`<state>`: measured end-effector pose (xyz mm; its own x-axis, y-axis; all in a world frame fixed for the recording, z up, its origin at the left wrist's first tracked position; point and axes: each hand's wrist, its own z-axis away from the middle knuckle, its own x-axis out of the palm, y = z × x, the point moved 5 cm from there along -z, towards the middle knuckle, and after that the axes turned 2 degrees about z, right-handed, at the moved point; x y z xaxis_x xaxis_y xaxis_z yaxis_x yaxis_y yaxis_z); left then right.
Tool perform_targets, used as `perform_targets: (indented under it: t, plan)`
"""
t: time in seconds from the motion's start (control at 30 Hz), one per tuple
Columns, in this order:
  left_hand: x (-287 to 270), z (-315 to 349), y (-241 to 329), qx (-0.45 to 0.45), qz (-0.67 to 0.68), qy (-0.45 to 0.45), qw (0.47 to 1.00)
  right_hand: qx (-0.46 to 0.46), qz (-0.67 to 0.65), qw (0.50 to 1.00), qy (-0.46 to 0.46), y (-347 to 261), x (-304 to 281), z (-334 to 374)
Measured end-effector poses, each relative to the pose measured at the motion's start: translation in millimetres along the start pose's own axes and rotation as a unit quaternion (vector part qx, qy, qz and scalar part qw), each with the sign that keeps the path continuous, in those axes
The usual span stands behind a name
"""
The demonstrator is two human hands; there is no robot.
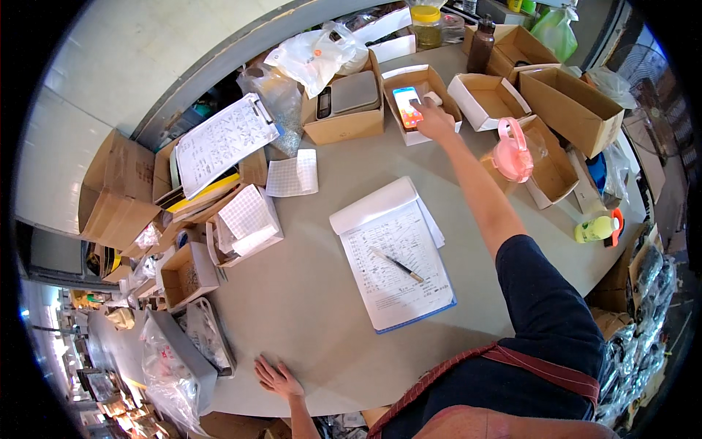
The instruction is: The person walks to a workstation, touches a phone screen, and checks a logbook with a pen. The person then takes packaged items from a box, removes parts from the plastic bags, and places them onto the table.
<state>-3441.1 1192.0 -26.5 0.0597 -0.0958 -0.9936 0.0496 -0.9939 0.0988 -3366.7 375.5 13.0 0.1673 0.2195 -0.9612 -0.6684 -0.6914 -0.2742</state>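
Note:
My right arm stretches across the table, and my right hand (436, 123) is over a lit phone (406, 110) with a fingertip at its screen. The phone leans inside a small open cardboard box (419, 74), next to a small white object partly hidden by the hand. My left hand (279, 379) lies flat near the front edge of the table, fingers spread, holding nothing. Between the two hands, a blue-edged clipboard of written sheets (380, 307) lies on the table. A pen (404, 268) rests on the top page.
Past the phone stand a box with a scale (355, 94), open boxes (488, 101) and a brown bottle (480, 45). A pink-lidded jug (512, 157) and a yellow-green bottle (596, 230) are on the right. Another clipboard (223, 143), cartons and a grey bin (197, 373) line the left.

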Motion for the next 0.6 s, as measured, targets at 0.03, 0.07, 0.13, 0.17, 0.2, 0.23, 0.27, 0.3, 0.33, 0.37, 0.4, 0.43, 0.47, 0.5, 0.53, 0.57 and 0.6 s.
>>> perform_targets:
  t: [0.03,0.07,0.13,0.17,0.2,0.23,0.27,0.3,0.33,0.37,0.4,0.43,0.47,0.5,0.53,0.57,0.6]
  plan:
    - [-0.4,0.4,0.2,0.005,0.002,0.000,1.000,0.003,-0.023,0.999,0.024,2.1,-2.8,2.6]
    - [-0.9,0.9,0.3,0.010,0.003,0.000,1.000,0.003,-0.023,0.999,0.024,2.4,-1.3,2.1]
    - [-1.7,0.8,0.6,0.010,0.004,-0.001,1.000,0.027,-0.038,0.996,0.073,3.3,-4.6,0.1]
    - [-2.1,0.2,1.1,0.011,0.005,-0.001,1.000,0.027,-0.038,0.996,0.073,3.5,-4.2,0.2]
    - [-2.8,0.0,1.7,0.011,0.005,-0.001,1.000,0.021,-0.038,0.996,0.076,3.4,-3.2,1.0]
    - [-2.7,-0.3,3.3,0.008,0.004,-0.001,1.000,0.015,-0.038,0.996,0.080,3.7,-3.7,0.2]
    - [-2.6,-0.7,4.3,0.004,0.002,-0.002,1.000,0.016,-0.038,0.996,0.080,4.5,-3.3,-0.6]
    - [-2.1,-1.2,4.7,0.005,0.002,-0.002,1.000,0.014,-0.040,0.995,0.088,5.0,-3.2,-1.1]
    - [-1.4,-1.5,4.3,0.002,0.003,-0.001,1.000,0.013,-0.042,0.994,0.096,4.9,-3.9,-1.1]
    - [-1.3,-1.6,4.0,0.000,0.003,0.000,1.000,0.013,-0.042,0.994,0.095,5.0,-3.8,-1.4]
    - [-1.5,-1.5,3.9,0.001,0.003,0.000,1.000,0.007,-0.043,0.994,0.097,4.2,-3.6,-1.7]
    - [-1.5,-1.6,4.6,0.001,0.004,0.000,1.000,0.002,-0.044,0.994,0.099,4.3,-3.7,-2.0]
    - [-1.6,-1.8,4.8,0.002,0.005,0.001,1.000,0.003,-0.044,0.994,0.099,5.2,-3.6,-2.0]
    - [-0.5,-2.1,4.0,0.003,0.004,0.000,1.000,0.005,-0.047,0.994,0.102,6.2,-3.8,-2.0]
    - [1.0,-1.9,1.9,0.003,0.005,0.003,1.000,0.006,-0.051,0.993,0.105,6.7,-3.3,-2.1]
    - [2.3,-1.8,0.1,0.003,0.005,0.005,1.000,0.006,-0.052,0.993,0.104,6.9,-2.7,-2.2]
    - [3.7,-1.9,-1.6,0.003,0.004,0.005,1.000,0.004,-0.054,0.992,0.111,6.9,-2.7,-2.2]
